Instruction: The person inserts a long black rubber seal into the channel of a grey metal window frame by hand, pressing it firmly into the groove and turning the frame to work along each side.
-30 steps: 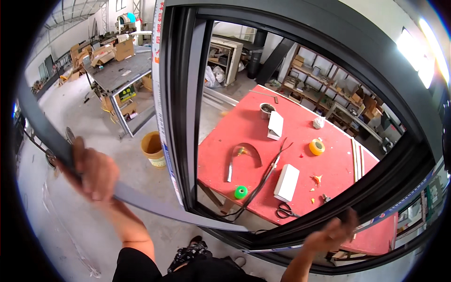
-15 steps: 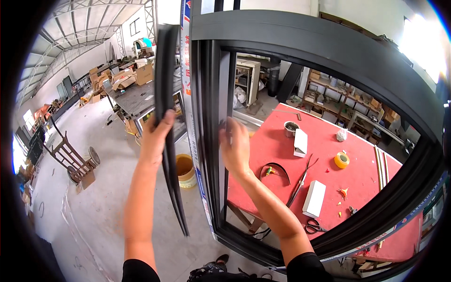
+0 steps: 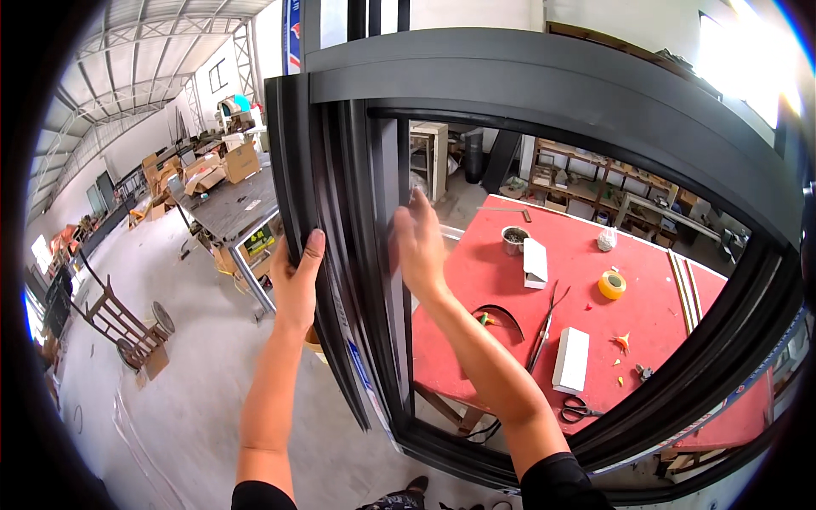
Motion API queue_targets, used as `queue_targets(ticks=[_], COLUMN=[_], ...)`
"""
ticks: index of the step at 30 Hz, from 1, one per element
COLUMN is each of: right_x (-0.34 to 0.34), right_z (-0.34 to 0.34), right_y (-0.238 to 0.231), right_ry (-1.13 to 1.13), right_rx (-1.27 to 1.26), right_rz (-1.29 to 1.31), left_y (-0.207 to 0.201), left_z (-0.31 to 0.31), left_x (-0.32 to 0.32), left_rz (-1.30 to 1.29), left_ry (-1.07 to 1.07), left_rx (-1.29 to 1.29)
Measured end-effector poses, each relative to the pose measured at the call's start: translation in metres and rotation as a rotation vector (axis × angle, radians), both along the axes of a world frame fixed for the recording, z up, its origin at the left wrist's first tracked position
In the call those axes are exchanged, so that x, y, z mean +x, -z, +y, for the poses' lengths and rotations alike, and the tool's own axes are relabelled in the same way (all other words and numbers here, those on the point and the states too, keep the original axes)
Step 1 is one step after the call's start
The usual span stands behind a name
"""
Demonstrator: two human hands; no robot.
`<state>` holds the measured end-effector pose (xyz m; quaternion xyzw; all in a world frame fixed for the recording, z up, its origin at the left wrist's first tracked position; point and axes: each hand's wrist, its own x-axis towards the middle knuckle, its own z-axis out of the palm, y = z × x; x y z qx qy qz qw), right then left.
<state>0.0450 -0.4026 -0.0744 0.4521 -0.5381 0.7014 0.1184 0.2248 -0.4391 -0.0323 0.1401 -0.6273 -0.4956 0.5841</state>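
A large dark grey metal window frame [image 3: 544,70] stands upright in front of me. Along its left side runs a long dark metal profile strip [image 3: 293,170], nearly upright, lying close against the frame's side. My left hand [image 3: 297,276] grips this strip around its middle, thumb on the near face and the other fingers mostly hidden behind it. Through the frame's opening reaches my right hand [image 3: 418,246], beside the inner edge of the left upright. Its fingers point upward, somewhat blurred, and I see nothing held in them.
Behind the frame, a red-topped table [image 3: 476,365] carries scissors [image 3: 576,410], a tape roll [image 3: 611,285], white boxes [image 3: 571,359] and a cup [image 3: 513,240]. A hand cart [image 3: 119,319] stands at left. A workbench [image 3: 225,204] with cardboard boxes [image 3: 241,161] lies beyond; shelves [image 3: 586,174] are at back.
The strip has moved right with my left hand, from apart to close against the frame's side. My right hand remains by the inner edge, fingers shifted upward. The view has turned slightly.
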Motion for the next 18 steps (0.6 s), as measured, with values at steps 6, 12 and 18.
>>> queue_targets(ticks=[6, 12, 18], right_x=[0.023, 0.018, 0.000], right_z=[-0.023, -0.035, -0.041], right_y=[-0.009, -0.003, 0.000], right_ry=[0.244, 0.389, 0.461], right_rx=[-0.019, 0.000, -0.075], right_rz=[-0.055, 0.061, 0.135], left_y=[0.004, 0.011, 0.009], left_z=[0.000, -0.003, 0.003], left_x=[0.004, 0.013, 0.006], left_rz=[-0.005, -0.022, 0.046], left_ry=[0.024, 0.018, -0.039], left_rx=[0.033, 0.046, 0.002])
